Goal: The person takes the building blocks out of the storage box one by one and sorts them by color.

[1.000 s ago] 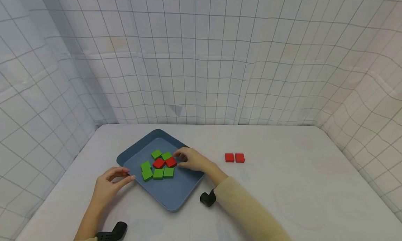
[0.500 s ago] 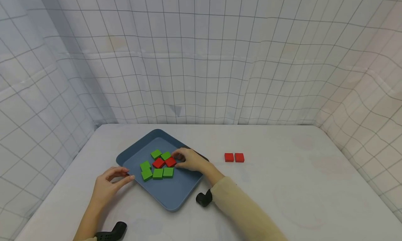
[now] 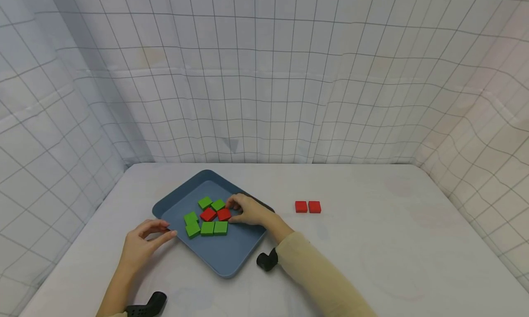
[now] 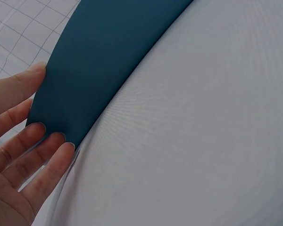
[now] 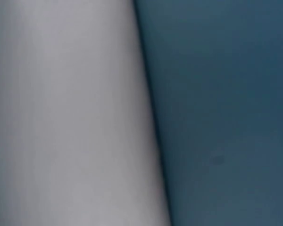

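The tray [image 3: 226, 257] sits low in the frame, left of the middle. The right hand [image 3: 250, 211] reaches in over its right corner, thumb and finger close together, pinching the right end of a red block [image 3: 223, 214]. One more red and six green blocks [image 3: 207, 229] lie beside it. The left hand [image 3: 142, 242] is wide, fingertips touching the tray's lower left edge. The table [image 3: 372, 243] spreads far to the right.
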Motion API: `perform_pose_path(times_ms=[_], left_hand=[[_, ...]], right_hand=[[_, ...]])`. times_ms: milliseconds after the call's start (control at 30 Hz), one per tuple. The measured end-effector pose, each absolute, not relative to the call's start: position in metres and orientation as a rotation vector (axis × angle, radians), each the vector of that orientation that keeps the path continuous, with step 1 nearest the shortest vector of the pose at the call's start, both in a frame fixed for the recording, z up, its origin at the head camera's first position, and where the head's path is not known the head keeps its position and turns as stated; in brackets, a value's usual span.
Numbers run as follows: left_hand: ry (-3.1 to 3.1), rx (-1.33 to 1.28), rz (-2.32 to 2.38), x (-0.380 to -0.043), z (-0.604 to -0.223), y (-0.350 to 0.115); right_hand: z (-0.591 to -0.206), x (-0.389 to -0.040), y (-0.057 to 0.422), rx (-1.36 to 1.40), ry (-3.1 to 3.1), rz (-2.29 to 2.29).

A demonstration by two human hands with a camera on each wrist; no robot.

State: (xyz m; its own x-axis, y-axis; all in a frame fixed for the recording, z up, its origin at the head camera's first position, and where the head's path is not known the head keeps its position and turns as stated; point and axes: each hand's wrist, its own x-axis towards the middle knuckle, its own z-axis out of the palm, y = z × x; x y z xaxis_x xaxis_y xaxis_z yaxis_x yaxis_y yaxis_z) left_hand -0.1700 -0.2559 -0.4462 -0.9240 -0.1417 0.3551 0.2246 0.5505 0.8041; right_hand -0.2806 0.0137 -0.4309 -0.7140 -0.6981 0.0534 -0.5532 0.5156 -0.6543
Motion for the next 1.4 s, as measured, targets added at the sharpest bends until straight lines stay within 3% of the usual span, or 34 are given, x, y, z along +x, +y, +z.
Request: perform_pose_path(times_ms=[933,1400], left_hand=[[-2.416,-0.05,-1.366,-0.169,-0.445,-0.256],[-2.409,-0.061,-1.357,-0.169,-0.445,-0.255]], right_hand=[[-0.426,-0.276,0.016,-0.939,2.55,-1.134],[-0.414,-0.269,0.03,-1.074,2.521,-1.244]])
